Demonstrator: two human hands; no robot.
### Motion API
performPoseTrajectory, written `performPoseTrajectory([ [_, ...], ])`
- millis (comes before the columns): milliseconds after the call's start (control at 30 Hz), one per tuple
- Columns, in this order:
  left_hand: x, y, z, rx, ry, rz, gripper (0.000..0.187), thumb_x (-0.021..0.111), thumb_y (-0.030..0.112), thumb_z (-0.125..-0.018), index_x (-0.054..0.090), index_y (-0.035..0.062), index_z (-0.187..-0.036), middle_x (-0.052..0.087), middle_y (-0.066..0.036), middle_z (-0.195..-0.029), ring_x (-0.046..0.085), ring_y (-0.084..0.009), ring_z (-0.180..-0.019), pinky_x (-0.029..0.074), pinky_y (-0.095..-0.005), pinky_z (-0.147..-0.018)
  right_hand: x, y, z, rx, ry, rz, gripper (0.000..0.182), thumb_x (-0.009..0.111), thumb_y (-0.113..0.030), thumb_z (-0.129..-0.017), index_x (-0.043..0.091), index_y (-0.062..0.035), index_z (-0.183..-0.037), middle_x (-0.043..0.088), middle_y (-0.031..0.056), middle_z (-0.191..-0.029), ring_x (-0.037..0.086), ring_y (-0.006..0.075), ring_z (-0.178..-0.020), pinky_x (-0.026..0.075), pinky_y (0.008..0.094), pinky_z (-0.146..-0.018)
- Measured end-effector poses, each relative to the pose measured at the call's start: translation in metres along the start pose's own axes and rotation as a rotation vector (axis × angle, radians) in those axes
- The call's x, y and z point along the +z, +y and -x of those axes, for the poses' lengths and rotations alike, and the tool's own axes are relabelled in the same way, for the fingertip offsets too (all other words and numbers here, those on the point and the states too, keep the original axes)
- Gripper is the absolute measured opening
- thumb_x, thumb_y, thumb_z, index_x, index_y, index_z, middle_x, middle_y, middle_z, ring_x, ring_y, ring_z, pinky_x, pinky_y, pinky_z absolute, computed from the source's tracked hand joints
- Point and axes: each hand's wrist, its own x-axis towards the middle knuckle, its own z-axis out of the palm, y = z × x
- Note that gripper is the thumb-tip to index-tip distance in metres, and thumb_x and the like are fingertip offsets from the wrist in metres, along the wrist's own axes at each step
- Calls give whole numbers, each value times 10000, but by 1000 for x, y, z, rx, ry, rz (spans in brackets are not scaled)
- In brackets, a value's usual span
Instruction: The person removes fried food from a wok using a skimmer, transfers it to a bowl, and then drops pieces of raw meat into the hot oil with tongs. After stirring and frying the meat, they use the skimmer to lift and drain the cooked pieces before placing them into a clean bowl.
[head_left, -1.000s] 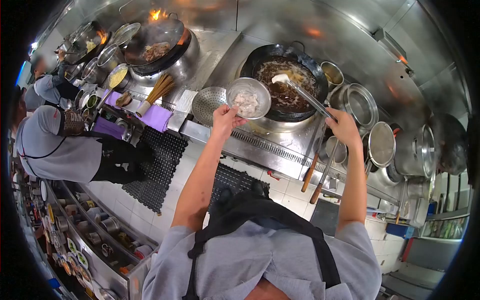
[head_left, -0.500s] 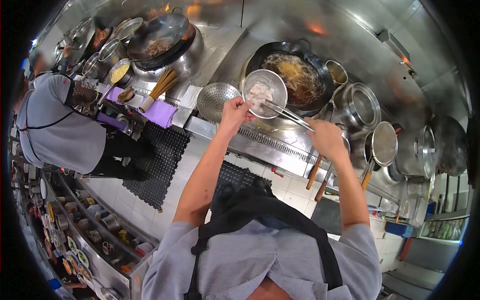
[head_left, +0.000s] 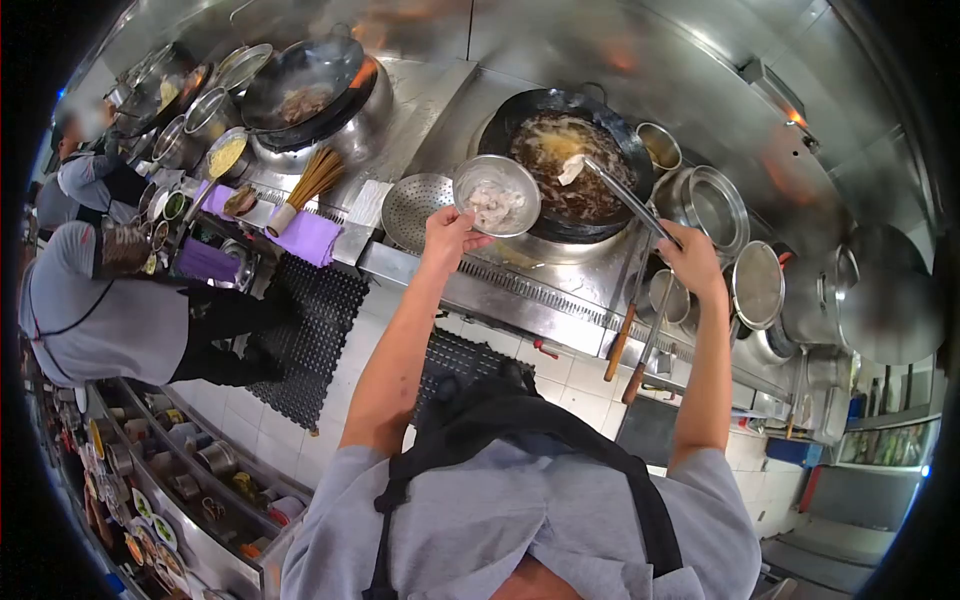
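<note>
Left hand closed on the near rim of a small steel bowl, thumb over the lip, holding it level just beside the near-left edge of the big dark wok. Pale, wet-looking pieces of raw meat or fish heaped in the bowl's bottom. Right hand clamped around the back end of long metal tongs or chopsticks, which of the two too small to tell, tips out over the wok's middle and pinching one pale piece just above the bubbling brown oil.

Likely handling: pieces soft, slick and limp, apt to slide out of smooth metal tips and to tear if squeezed hard; best pinched across the thick middle, with firm but not crushing pressure. Bowl thin, light and stiff, yet probably slippery at the rim if wet; grip at the lip nearest the body keeps fingers clear of the wok's heat. Tongs long and springy, so best held far back from the wok, as here.

Perforated strainer lying left of the wok, just beside the bowl. Two wooden-handled ladles hanging off the stove edge on the near-right of the wok. Another person in grey standing well to the left of the wok.
</note>
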Motion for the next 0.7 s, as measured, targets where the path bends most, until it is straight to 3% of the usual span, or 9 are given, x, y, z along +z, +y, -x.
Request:
performPoseTrajectory([
  [133, -7, -5, -3, -38, -16, 13, 176, 586, 105, -963, 569, -66, -925, 675, -185, -903, 722, -306, -721, 636, -361, -640, 39, 62, -26, 191, -111, -41, 392, 663, -170, -833, 668, -20, -1195, 691, 257, -999, 687, 369, -933, 506, 419, -842],
  [233, -2, -2, 0, -16, -32, 8, 176, 592, 104, -960, 569, -59, -897, 672, -172, -878, 721, -287, -715, 631, -350, -624, 53, 75, -21, 104, 164, 133, 389, 665, -183, -835, 672, -61, -1205, 690, 254, -986, 677, 397, -949, 507, 448, -851],
  [333, 4, 3, 5, 20, -52, -36, 184, 598, 107, -958, 569, -54, -873, 666, -161, -856, 720, -270, -708, 625, -338, -601, 21, -15, 10, 10, 30, 156, 394, 658, -212, -854, 660, -72, -1222, 696, 235, -1015, 659, 406, -981, 509, 471, -872],
  [467, 17, 12, 5, 48, -117, -144, 181, 603, 123, -961, 581, -49, -907, 660, -133, -882, 702, -217, -706, 626, -331, -624, 50, -74, 26, -142, -189, 275, 428, 650, -186, -851, 638, -64, -1261, 676, 212, -1142, 659, 392, -991, 504, 462, -893],
  [600, 19, 12, -1, 74, -82, -118, 170, 599, 120, -958, 586, -44, -916, 662, -130, -901, 702, -217, -716, 629, -335, -641, 47, -82, 27, -199, -64, 306, 384, 611, -176, -895, 636, -120, -1274, 686, 197, -1108, 651, 377, -1002, 503, 471, -880],
  [700, 11, 12, -3, 45, -53, -104, 156, 591, 106, -955, 581, -40, -900, 665, -140, -898, 715, -253, -742, 628, -341, -635, 13, -92, 35, -96, -12, 250, 392, 611, -177, -895, 630, -110, -1281, 688, 201, -1092, 652, 382, -999, 500, 478, -877],
])
